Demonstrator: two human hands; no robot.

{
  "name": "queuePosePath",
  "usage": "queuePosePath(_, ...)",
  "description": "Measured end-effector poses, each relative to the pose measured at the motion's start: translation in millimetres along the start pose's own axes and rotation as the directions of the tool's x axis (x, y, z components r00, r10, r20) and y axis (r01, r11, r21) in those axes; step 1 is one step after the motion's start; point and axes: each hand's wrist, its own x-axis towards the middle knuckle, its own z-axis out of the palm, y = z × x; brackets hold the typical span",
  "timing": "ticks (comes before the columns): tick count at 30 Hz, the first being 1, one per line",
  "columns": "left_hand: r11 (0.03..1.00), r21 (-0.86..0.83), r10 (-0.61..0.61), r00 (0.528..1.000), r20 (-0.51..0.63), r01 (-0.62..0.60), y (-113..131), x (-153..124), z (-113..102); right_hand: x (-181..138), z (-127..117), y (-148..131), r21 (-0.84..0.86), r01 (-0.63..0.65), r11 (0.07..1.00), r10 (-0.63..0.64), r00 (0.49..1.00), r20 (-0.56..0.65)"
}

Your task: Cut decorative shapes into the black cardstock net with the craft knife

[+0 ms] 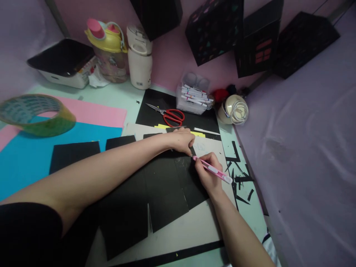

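A pink and white craft knife (213, 170) is in my right hand (210, 172), held like a pen. Its tip meets the upper right part of a large black card (164, 185) cut into flaps. My left hand (182, 141) presses on the card's top edge, fingers curled and closed, the thumb close to the knife tip. Faint pale marks show on the card beside the tip. Under the card lies a pale board (191, 230). Just beyond my left hand are yellow paper pieces (198, 134) and red-handled scissors (172, 116).
A white pen (207, 131) and a clear box of markers (193, 98) lie behind. Black scraps (243, 178) are scattered at right. A tape roll (61, 118) rests on blue paper (16, 163) at left. Bottles stand at the back; black paper boxes (217, 29) hang above.
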Motion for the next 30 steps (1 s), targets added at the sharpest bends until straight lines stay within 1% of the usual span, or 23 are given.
queuePosePath(2,1.0,-0.001,-0.008,1.0,-0.001,0.008,1.7,-0.4,0.0,0.2,-0.1,0.5,0.009,-0.005,1.0,0.005,1.0,-0.016)
queuePosePath(9,1.0,0.014,-0.015,1.0,-0.014,0.015,2.3,1.2,1.8,0.2,-0.8,1.1,0.008,-0.007,1.0,0.007,1.0,0.013)
queuePosePath(16,0.999,0.026,-0.02,1.0,-0.011,0.02,1.9,3.3,2.6,-0.7,0.4,1.9,-0.008,-0.011,1.0,0.012,1.0,0.008)
queuePosePath(22,0.999,0.041,-0.02,1.0,-0.006,0.02,4.6,-0.1,0.4,-1.0,1.2,-0.6,-0.036,0.0,0.999,0.001,1.0,0.011)
queuePosePath(30,0.999,0.036,-0.005,1.0,-0.026,0.006,1.2,1.5,3.8,-2.0,1.9,-1.4,-0.043,0.032,0.999,-0.031,0.999,0.013)
